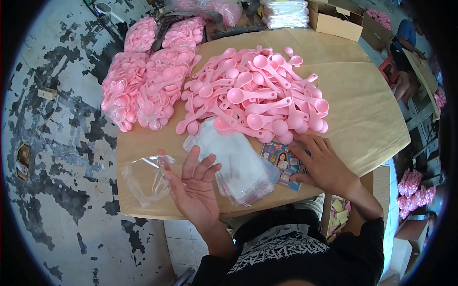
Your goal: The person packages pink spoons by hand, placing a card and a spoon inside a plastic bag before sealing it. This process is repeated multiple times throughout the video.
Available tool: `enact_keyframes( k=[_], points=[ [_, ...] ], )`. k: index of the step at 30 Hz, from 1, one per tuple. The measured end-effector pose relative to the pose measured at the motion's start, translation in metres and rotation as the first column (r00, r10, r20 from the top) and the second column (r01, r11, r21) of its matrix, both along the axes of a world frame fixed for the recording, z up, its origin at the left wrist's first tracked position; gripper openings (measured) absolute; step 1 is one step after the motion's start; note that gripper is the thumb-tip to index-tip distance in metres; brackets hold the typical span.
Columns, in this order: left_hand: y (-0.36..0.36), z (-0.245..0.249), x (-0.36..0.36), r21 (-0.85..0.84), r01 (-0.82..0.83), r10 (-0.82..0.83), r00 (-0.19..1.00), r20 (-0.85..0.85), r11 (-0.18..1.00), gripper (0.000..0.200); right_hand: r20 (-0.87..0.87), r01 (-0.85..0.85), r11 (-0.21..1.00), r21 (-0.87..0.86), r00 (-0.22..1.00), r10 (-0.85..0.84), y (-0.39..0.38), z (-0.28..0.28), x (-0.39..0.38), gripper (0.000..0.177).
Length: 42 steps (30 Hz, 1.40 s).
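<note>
My left hand (198, 190) is turned palm up, pinching a clear plastic bag (145, 183) between thumb and forefinger while its other fingers are loosely curled. The bag hangs out to the left, and I see nothing inside it. Over on the right, my right hand (327, 164) rests on printed cards (282, 162) showing a person's picture, its fingers spread across their right side and partly hiding them. Between the hands lies a fanned stack of clear bags (229, 159). Just beyond is a large heap of pink measuring spoons (257, 93), close to my right fingertips.
Bulging bags of pink spoons (148, 83) stand at the table's left. Brown paper (355, 95) covers the tabletop. At the back are packed plastic sleeves (285, 13) and a cardboard box (336, 20). An open carton (365, 183) stands by my right arm. Another person (408, 52) sits far right.
</note>
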<state>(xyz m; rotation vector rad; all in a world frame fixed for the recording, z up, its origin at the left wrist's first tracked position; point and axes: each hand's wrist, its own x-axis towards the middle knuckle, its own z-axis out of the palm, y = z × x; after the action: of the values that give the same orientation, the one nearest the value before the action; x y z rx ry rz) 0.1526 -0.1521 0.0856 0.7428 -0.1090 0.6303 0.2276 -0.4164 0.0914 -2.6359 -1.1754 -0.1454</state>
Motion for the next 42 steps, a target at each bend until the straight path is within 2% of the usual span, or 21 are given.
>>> enact_keyframes(
  k=[3,6,9,12,15,16,18,21,24,27,30,33,34,36,37,40,42],
  points=[
    [0.004,0.0,-0.002,-0.046,0.005,-0.004,1.0,0.019,0.999,0.05,-0.063,-0.044,0.999,0.028,0.997,0.046,0.001,0.007,0.001,0.056],
    [0.002,0.0,-0.005,-0.06,0.0,0.001,1.0,0.024,0.998,0.05,0.002,-0.095,0.993,0.072,0.995,0.095,0.013,0.003,-0.008,0.048],
    [0.005,-0.001,-0.01,-0.049,0.031,-0.029,0.999,0.03,0.998,0.05,-0.073,-0.124,0.985,0.121,0.988,0.133,0.008,-0.001,0.0,0.043],
    [0.014,-0.009,-0.018,-0.071,0.026,-0.029,0.999,-0.034,0.997,0.05,-0.071,-0.044,0.993,0.105,0.996,0.052,-0.007,-0.001,0.006,0.038],
    [0.009,-0.012,-0.02,-0.146,-0.044,0.034,0.997,-0.07,0.988,0.054,-0.182,-0.059,0.993,0.101,0.98,0.077,-0.02,0.008,0.015,0.036],
    [0.006,-0.011,-0.018,-0.177,-0.071,0.059,0.996,-0.072,0.982,0.057,-0.174,-0.068,0.993,0.098,0.981,0.084,-0.021,0.009,0.017,0.038],
    [0.008,-0.011,-0.015,-0.146,-0.009,0.002,0.999,-0.044,0.989,0.053,-0.157,-0.089,0.992,0.094,0.982,0.103,-0.02,0.011,0.022,0.043],
    [0.008,-0.007,-0.012,-0.085,0.028,-0.036,0.994,-0.099,0.996,0.049,-0.281,-0.06,0.992,0.115,0.955,0.09,-0.019,0.017,0.032,0.055],
    [0.008,-0.01,-0.013,-0.091,0.037,-0.051,0.985,-0.162,0.995,0.05,-0.378,-0.075,0.965,0.252,0.91,0.17,-0.016,0.018,0.043,0.067],
    [0.006,-0.011,-0.016,-0.114,0.048,-0.063,0.99,-0.126,0.992,0.051,-0.53,0.053,0.968,0.245,0.844,0.087,-0.016,0.016,0.045,0.073],
    [-0.002,-0.006,-0.014,-0.13,0.002,-0.02,0.991,-0.135,0.992,0.052,-0.594,0.143,0.94,0.309,0.801,0.073,-0.018,0.018,0.045,0.076],
    [-0.005,-0.004,-0.008,-0.043,-0.039,0.029,0.977,-0.212,0.998,0.047,-0.506,0.226,0.886,0.405,0.862,0.012,-0.022,0.01,0.054,0.068],
    [-0.004,-0.003,-0.005,0.007,-0.047,0.047,0.971,-0.234,0.999,0.044,-0.553,0.275,0.891,0.36,0.832,-0.033,-0.021,0.013,0.055,0.064],
    [-0.003,-0.006,-0.003,-0.015,-0.078,0.073,0.973,-0.217,0.997,0.039,-0.639,0.365,0.894,0.259,0.759,-0.125,-0.019,0.026,0.052,0.054],
    [-0.002,-0.007,-0.001,-0.024,-0.094,0.087,0.974,-0.208,0.995,0.037,-0.535,0.355,0.912,0.207,0.822,-0.198,-0.019,0.028,0.052,0.036],
    [0.003,-0.01,0.003,0.033,-0.131,0.134,0.979,-0.151,0.991,0.036,-0.372,0.24,0.932,0.271,0.919,-0.128,-0.016,0.028,0.055,0.023],
    [0.002,-0.008,0.008,0.028,-0.148,0.151,0.972,-0.182,0.989,0.036,-0.186,0.126,0.947,0.295,0.98,-0.073,-0.019,0.03,0.059,0.017]
  ],
)
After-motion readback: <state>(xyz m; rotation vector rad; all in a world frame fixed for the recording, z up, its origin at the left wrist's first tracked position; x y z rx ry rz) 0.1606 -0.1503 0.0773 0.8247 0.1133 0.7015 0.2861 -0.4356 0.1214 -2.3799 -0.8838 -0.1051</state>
